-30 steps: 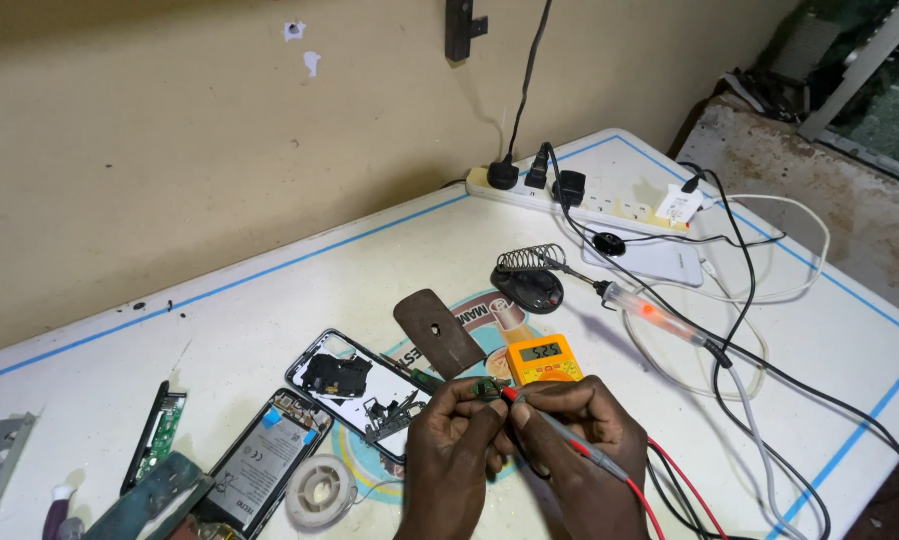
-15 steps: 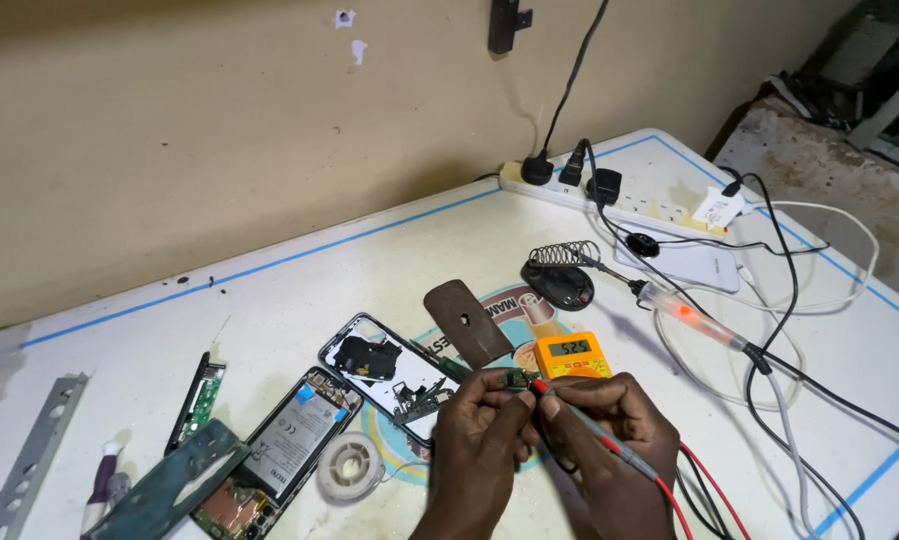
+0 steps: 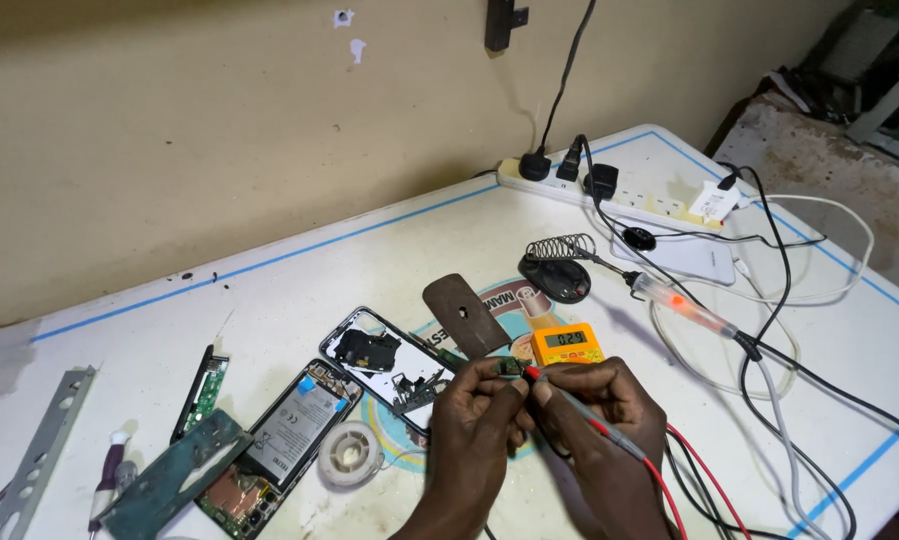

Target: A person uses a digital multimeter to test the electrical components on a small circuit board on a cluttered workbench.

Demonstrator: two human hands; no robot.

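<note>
While the meter reads: hold steady.
Left hand [image 3: 474, 425]: grip pinched on small circuit board [image 3: 512, 368], above the table [image 3: 369, 260].
Right hand [image 3: 609, 415]: grip closed on red probe [image 3: 569, 402], tip touching board.
Yellow multimeter [image 3: 566, 343]: just beyond; press lightly, avoid slipping.

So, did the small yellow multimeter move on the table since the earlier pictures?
No. The small yellow multimeter sits just right of the brown flat piece and below the black coil stand, as before; only the camera shifted.
</note>
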